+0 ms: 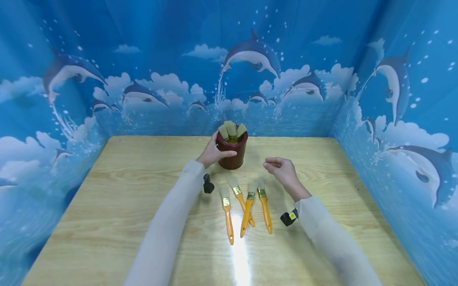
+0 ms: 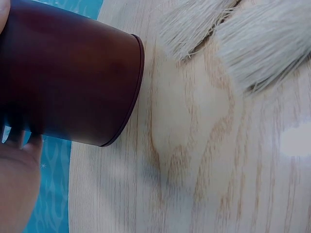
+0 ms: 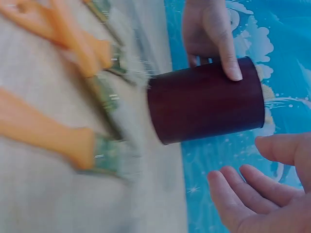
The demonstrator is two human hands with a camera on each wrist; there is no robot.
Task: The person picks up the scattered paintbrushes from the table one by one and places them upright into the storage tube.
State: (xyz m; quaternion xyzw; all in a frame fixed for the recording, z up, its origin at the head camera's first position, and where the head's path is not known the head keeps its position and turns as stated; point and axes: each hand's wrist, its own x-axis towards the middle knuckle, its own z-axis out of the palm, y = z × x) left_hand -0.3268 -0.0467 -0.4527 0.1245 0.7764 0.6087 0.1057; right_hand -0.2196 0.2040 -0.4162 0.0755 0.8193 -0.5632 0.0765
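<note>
Currently we are steadying the dark red brush pot point(image 1: 232, 153) in the left hand point(image 1: 214, 153)'s grip; the right hand point(image 1: 282, 170), loose and empty, should pinch one orange-handled paintbrush point(image 1: 265, 204) by its ferrule.

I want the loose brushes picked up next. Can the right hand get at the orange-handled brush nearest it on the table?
Probably yes. The right hand hovers empty just above the rightmost brush, which lies apart from its neighbours, with nothing between them.

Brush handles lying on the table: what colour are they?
Orange, on all four brushes, clearest in the head view.
</note>
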